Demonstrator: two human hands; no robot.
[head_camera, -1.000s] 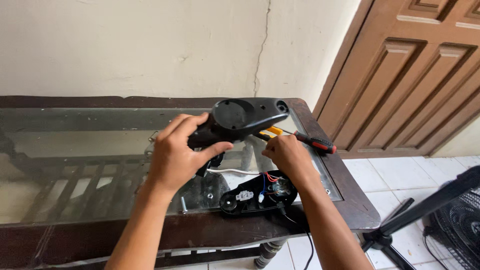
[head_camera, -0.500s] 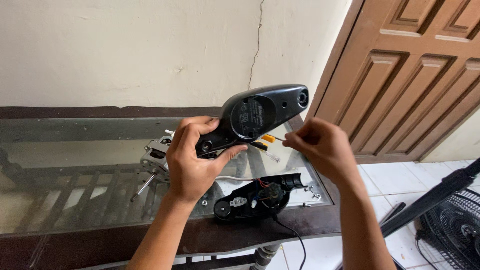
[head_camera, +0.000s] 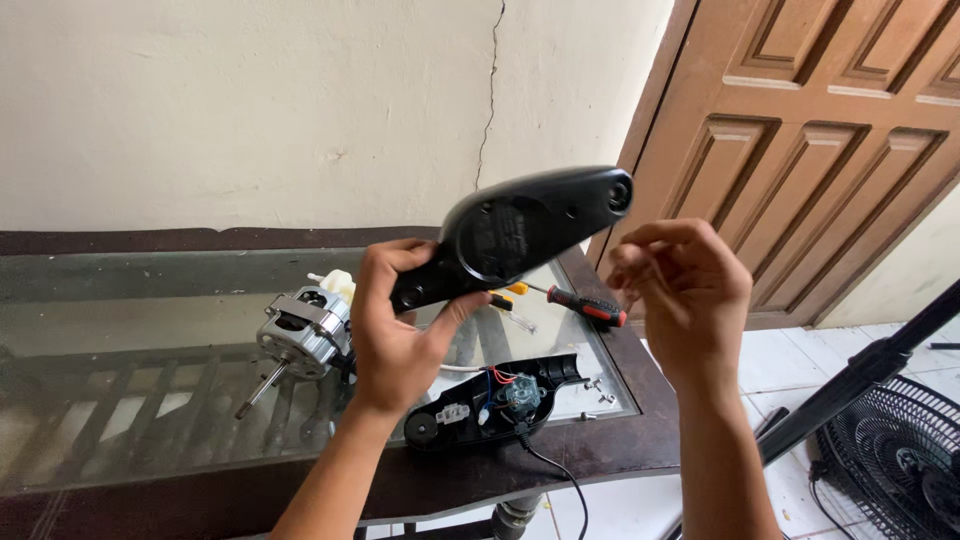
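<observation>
My left hand (head_camera: 395, 325) grips a black plastic cover (head_camera: 520, 232), an elongated shell with a round end, held up in front of the wall above the table. My right hand (head_camera: 682, 292) is raised just right of it, fingers curled and pinched together; whether a small part sits between them I cannot tell. Below on the glass table (head_camera: 120, 300) lies the other half of the housing (head_camera: 490, 402), open side up, showing wires, a switch and a black cord.
A metal motor (head_camera: 300, 335) with a shaft rests on the glass to the left. A red-and-black screwdriver (head_camera: 585, 305) and a yellow-handled one (head_camera: 508, 294) lie near the table's right edge, with small screws (head_camera: 592, 388). A black fan grille (head_camera: 895, 465) and pole stand on the tiled floor; a wooden door (head_camera: 820, 150) is behind.
My left hand has lifted the black cover higher off the table. My right hand has come up from the table to the cover's right end, fingers pinched.
</observation>
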